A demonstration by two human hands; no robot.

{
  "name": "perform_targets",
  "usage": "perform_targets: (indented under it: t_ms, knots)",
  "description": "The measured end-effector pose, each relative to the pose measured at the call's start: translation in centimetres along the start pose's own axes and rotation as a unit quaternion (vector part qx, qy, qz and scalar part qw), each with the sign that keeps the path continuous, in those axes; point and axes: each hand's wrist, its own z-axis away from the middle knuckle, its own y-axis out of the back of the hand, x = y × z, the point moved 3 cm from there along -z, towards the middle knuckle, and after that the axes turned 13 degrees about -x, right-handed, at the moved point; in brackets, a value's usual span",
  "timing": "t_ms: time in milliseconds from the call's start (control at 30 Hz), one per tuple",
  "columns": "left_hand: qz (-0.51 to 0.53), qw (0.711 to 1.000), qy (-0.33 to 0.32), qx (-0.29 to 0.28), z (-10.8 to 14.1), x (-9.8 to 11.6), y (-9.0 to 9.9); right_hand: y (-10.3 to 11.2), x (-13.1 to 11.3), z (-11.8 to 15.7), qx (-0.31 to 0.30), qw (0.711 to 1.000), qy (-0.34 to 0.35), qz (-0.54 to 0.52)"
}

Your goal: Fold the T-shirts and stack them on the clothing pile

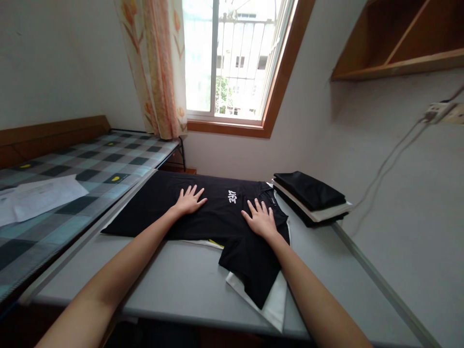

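Note:
A black T-shirt (217, 212) with white lettering lies spread on the grey table (181, 285), its collar toward the right and one sleeve toward the near edge. White cloth (277, 302) shows from under the sleeve and along the shirt's border. My left hand (189, 200) rests flat on the middle of the shirt, fingers spread, holding nothing. Near the collar, to the right of the lettering, my right hand (260, 218) also lies flat on the fabric with its fingers apart.
Folded dark and light clothes (311, 193) are stacked at the table's back right by the wall. A bed (119, 164) with checked bedding and papers (43, 193) adjoins the left side. Cables (391, 154) hang on the right wall under a wooden shelf (398, 67).

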Motion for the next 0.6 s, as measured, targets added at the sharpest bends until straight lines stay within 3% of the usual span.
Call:
perform_targets:
  t_ms: [167, 333, 467, 600]
  knots:
    - [-0.019, 1.0, 0.002, 0.021, 3.4, -3.2, -0.9, -0.1, 0.0, -0.1, 0.007, 1.0, 0.004, -0.004]
    - [-0.003, 0.997, 0.072, 0.042, 6.5, -5.2, -1.8, -0.1, -0.1, 0.1, 0.018, 1.0, 0.006, -0.004]
    - [0.013, 0.986, 0.16, 0.055, 7.9, -5.3, -1.3, 0.1, -0.1, 0.4, 0.028, 1.0, 0.01, -0.001]
    - [0.015, 0.987, 0.156, 0.037, 8.2, -4.4, -1.5, 0.4, 0.1, 1.0, 0.041, 0.999, -0.001, 0.016]
